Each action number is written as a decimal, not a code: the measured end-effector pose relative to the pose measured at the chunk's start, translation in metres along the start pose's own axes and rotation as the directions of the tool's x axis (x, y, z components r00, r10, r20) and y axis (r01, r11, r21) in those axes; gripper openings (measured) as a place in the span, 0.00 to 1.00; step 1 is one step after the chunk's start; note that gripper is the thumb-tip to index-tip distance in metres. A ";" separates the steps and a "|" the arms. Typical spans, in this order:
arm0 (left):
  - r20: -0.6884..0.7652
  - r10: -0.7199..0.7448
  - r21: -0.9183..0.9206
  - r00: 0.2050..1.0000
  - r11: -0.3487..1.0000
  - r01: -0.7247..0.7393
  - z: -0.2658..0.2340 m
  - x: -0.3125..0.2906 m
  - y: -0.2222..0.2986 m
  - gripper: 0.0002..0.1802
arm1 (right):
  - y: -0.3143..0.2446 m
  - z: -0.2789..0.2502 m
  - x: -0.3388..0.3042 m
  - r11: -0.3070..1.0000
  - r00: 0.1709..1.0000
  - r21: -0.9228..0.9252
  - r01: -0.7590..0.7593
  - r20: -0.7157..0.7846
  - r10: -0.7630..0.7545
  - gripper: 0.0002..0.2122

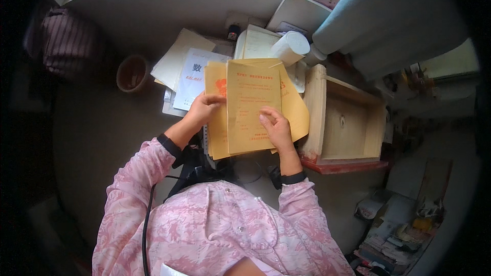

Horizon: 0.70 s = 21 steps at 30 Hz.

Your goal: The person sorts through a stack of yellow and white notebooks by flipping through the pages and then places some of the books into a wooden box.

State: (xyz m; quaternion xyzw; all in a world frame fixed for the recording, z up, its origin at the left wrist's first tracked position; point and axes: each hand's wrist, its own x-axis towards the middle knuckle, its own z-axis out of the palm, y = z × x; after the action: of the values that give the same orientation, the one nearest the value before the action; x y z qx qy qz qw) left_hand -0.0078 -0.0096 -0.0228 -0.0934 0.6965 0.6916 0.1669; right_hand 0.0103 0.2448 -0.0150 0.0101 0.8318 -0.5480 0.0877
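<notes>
A yellow booklet with red print on its cover lies uppermost on a small pile in front of me. Behind it, another yellow booklet with a red picture sticks out on the left. My left hand grips the left edge of that pile, thumb on top and the other fingers mostly hidden underneath. On the right side of the front booklet is my right hand, its fingers bent and closed against the cover. A larger yellow sheet curls out beyond it.
Right of the papers stands a wooden drawer with a red front edge. White booklets spread out at the left. A white cylindrical container is behind. A round bin stands on the floor, and stacked papers lie lower right.
</notes>
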 end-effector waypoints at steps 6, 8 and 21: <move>0.009 -0.009 0.002 1.000 1.000 0.009 0.000 0.001 -0.001 0.09 | 0.023 -0.011 -0.001 0.798 0.952 -0.577 -0.173 -0.305 -0.014 0.34; 0.004 -0.049 0.007 0.999 0.999 0.049 -0.001 0.000 0.002 0.09 | 0.012 -0.008 -0.004 0.722 0.958 -0.652 -0.233 -0.282 0.054 0.37; 0.061 -0.079 -0.182 0.995 0.979 0.088 -0.013 0.001 -0.003 0.20 | -0.058 -0.062 -0.027 0.876 0.965 0.473 0.096 -0.259 0.035 0.10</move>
State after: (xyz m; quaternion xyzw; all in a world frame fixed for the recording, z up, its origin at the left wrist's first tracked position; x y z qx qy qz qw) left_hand -0.0090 -0.0229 -0.0265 -0.1192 0.6202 0.7478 0.2048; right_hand 0.0220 0.2802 0.0661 0.0900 0.6734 -0.7329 -0.0359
